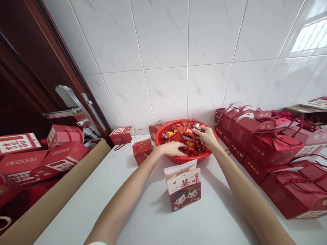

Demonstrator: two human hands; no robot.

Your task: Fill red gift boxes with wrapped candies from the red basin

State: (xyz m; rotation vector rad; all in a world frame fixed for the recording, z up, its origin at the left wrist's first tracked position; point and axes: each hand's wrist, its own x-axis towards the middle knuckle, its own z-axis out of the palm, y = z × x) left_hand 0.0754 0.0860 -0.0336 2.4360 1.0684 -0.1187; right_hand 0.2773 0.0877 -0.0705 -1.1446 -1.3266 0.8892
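Note:
A round red basin (160, 154) full of small wrapped candies (190, 144) stands against the tiled wall. Over its left part reaches my left hand (173, 149), its fingers down among the candies; what they hold, if anything, is hidden. At the basin's right side my right hand (203, 133) pinches a red-wrapped candy (196, 126) between thumb and fingers. In front of the basin, between my forearms, an open-topped white and red paper box (184, 190) with two cartoon figures stands upright.
Red gift boxes with cord handles (265, 143) are stacked along the right. At the left, a cardboard carton (68, 183) holds more red boxes beside a dark door (22, 68). Two red boxes (141, 149) (121, 135) stand left of the basin.

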